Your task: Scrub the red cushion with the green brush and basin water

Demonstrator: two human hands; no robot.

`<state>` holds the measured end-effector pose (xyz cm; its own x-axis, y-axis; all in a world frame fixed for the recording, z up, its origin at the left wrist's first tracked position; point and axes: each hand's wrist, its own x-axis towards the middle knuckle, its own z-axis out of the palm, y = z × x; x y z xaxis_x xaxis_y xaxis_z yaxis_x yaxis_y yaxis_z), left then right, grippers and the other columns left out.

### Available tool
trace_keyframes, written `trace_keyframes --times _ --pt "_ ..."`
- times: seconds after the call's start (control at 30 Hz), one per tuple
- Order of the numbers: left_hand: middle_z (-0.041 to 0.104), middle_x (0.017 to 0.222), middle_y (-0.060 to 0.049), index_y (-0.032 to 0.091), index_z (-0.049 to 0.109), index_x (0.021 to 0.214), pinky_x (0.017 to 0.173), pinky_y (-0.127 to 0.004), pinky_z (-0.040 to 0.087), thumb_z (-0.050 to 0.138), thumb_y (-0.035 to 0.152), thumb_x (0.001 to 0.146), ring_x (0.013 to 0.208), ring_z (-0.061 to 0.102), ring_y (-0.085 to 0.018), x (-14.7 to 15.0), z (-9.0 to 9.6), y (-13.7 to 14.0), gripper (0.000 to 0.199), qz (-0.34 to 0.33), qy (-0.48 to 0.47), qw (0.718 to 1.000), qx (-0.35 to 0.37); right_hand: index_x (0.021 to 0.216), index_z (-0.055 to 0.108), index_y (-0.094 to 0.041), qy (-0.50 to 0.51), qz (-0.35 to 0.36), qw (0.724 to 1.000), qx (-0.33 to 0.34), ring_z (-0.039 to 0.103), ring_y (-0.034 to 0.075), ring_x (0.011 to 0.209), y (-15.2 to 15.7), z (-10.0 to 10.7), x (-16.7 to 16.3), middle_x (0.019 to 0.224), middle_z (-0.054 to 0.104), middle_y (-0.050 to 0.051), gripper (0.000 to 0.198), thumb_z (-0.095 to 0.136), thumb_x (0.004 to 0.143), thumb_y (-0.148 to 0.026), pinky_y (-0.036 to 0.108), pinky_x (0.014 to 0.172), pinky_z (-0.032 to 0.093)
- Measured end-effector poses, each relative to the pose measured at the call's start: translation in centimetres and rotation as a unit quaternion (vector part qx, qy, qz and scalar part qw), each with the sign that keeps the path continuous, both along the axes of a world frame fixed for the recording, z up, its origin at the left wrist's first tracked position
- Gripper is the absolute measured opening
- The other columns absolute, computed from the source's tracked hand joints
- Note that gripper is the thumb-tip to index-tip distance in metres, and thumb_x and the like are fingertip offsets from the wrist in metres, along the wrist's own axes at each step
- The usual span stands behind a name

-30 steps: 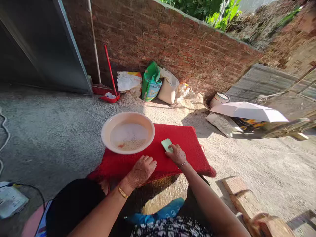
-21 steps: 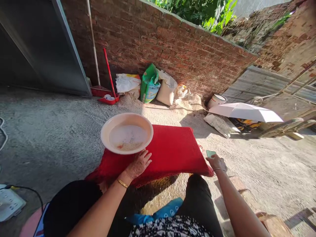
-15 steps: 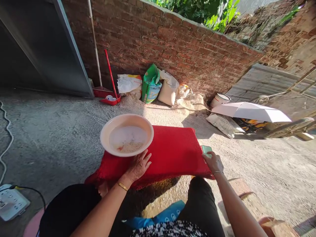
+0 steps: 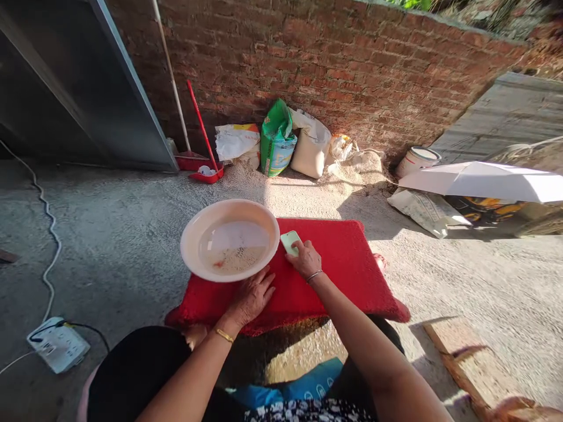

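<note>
A red cloth (image 4: 334, 258) with a fuzzy pile covers a low bench or stool before me. On its left end rests a pale pink basin (image 4: 197, 266) holding water, with small grains and a reddish bit visible in it. My left hand (image 4: 255, 296) lies flat on the cloth, fingers stretched, close by the basin's near rim. With fingers bent round it, my right hand (image 4: 307, 259) grips a pale green rectangular block (image 4: 289, 240) against the cloth, just right of the basin. The block's underside is hidden, so its exact kind is unclear.
Along the brick wall (image 4: 352, 76) stand a green sack (image 4: 278, 143), a white sack (image 4: 311, 155) and a red dustpan (image 4: 206, 176). A pale umbrella (image 4: 479, 179) is at right, near a bucket (image 4: 420, 159). A power strip (image 4: 59, 344) lies at left, bricks (image 4: 475, 363) at right.
My right hand has moved left with the green block, from the cloth's right edge to beside the basin. My left hand stays on the cloth. The view has shifted slightly.
</note>
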<state>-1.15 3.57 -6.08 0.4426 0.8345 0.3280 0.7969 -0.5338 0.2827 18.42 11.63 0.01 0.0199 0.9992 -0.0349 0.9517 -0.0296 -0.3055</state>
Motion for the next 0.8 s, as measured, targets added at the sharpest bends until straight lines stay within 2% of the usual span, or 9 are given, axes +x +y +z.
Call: trace_keyframes --times 0.07,0.13,0.23,0.3,0.37,0.43,0.5,0.63,0.8 --pt "0.05 0.139 -0.012 0.019 0.058 0.125 0.105 -0.046 0.042 0.046 0.031 0.093 0.125 0.05 -0.027 0.1 0.1 -0.1 0.036 0.004 0.009 1.0 0.002 0.115 0.06 -0.029 -0.023 -0.054 0.998 -0.009 0.058 0.023 0.099 0.2 0.2 5.1 0.111 0.053 0.007 0.04 0.058 0.081 -0.05 0.032 0.08 0.044" --pt "0.05 0.138 -0.012 0.018 0.058 0.125 0.105 -0.046 0.042 0.047 0.03 0.093 0.125 0.05 -0.027 0.2 0.2 -0.2 0.036 0.007 0.011 1.0 0.005 0.116 0.059 -0.029 -0.03 -0.14 0.989 -0.032 0.058 0.024 0.102 0.1 0.4 11.4 0.113 0.053 0.008 0.042 0.056 0.081 -0.053 0.036 0.082 0.045" --pt "0.051 0.138 -0.012 0.018 0.058 0.124 0.105 -0.045 0.042 0.047 0.03 0.092 0.125 0.05 -0.027 0.3 0.3 -0.3 0.036 0.008 0.006 1.0 0.007 0.117 0.06 -0.027 -0.061 -0.274 0.958 -0.056 0.059 0.027 0.103 -0.8 0.9 20.3 0.116 0.053 0.012 0.045 0.055 0.08 -0.053 0.041 0.087 0.044" --pt "0.052 0.137 -0.013 0.017 0.059 0.124 0.105 -0.045 0.042 0.049 0.029 0.092 0.125 0.05 -0.027 0.3 0.2 -0.3 0.036 0.009 0.001 1.0 0.007 0.117 0.061 -0.025 -0.074 -0.337 0.937 -0.065 0.059 0.028 0.103 -1.6 1.1 24.4 0.117 0.053 0.015 0.048 0.055 0.079 -0.053 0.042 0.087 0.044" --pt "0.052 0.136 -0.013 0.017 0.059 0.123 0.105 -0.045 0.042 0.05 0.028 0.091 0.125 0.05 -0.027 0.3 0.2 -0.4 0.035 0.014 -0.004 1.0 0.009 0.118 0.061 -0.024 -0.068 -0.363 0.928 -0.052 0.059 0.029 0.102 -2.1 1.2 26.1 0.115 0.054 0.016 0.051 0.056 0.078 -0.054 0.042 0.085 0.045" --pt "0.053 0.136 -0.012 0.018 0.06 0.122 0.105 -0.044 0.042 0.051 0.028 0.09 0.124 0.051 -0.027 0.3 0.1 -0.4 0.035 0.019 -0.009 1.0 0.01 0.118 0.061 -0.024 -0.044 -0.35 0.935 -0.025 0.059 0.028 0.1 -1.9 1.1 25.3 0.113 0.055 0.015 0.052 0.057 0.077 -0.056 0.04 0.084 0.045" --pt "0.053 0.136 -0.011 0.02 0.059 0.122 0.105 -0.044 0.042 0.051 0.028 0.09 0.124 0.051 -0.026 0.3 0.0 -0.4 0.035 0.021 -0.014 1.0 0.011 0.117 0.061 -0.025 -0.014 -0.302 0.953 0.005 0.059 0.026 0.098 -0.9 0.9 22.3 0.111 0.055 0.012 0.051 0.057 0.077 -0.056 0.038 0.084 0.044" --pt "0.052 0.137 -0.01 0.022 0.058 0.124 0.104 -0.046 0.044 0.05 0.029 0.09 0.124 0.052 -0.026 0.2 -0.1 -0.4 0.035 0.018 -0.008 1.0 0.003 0.114 0.063 -0.026 0.035 -0.138 0.989 0.046 0.057 0.021 0.094 2.5 0.1 12.6 0.106 0.055 0.007 0.043 0.06 0.079 -0.051 0.032 0.082 0.043" --pt "0.052 0.138 -0.01 0.021 0.058 0.124 0.104 -0.045 0.045 0.049 0.031 0.091 0.125 0.051 -0.026 0.1 -0.3 -0.4 0.035 0.024 -0.011 1.0 0.002 0.112 0.065 -0.028 0.065 0.038 0.995 0.061 0.054 0.018 0.096 6.2 -0.4 0.7 0.104 0.055 0.006 0.035 0.062 0.081 -0.045 0.028 0.082 0.041"
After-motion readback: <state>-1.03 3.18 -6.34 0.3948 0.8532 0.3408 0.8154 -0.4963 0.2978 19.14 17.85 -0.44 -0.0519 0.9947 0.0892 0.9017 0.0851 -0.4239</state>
